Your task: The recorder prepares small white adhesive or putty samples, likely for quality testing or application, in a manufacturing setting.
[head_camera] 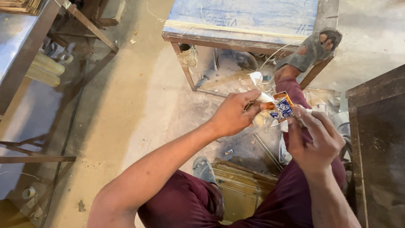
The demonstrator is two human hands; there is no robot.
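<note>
Left hand (231, 115): yours, fingers closed on one end of a small crinkled packet (282, 109), orange, blue and white, with a pale rolled piece beside the thumb.

Right hand (314, 137): yours, fingertips pinching the packet's other end, so both hands hold it in the air above your lap, between your knees and the desk ahead.

Step in hand, by the look of it: working the packet open or unwrapping it. The next move would call for a firm pinch on both ends and a short, controlled pull, so nothing spills.

Dark red trousers (190, 202): yours, seated.

Grey sandal (312, 48): on your raised foot, resting against the desk (240, 17), which has a blue sheeted top and a metal frame.

Flat wooden boards (240, 185): stacked on the dusty concrete floor (139, 84) below your legs.

Dark cabinet (379, 139): at your right.
</note>
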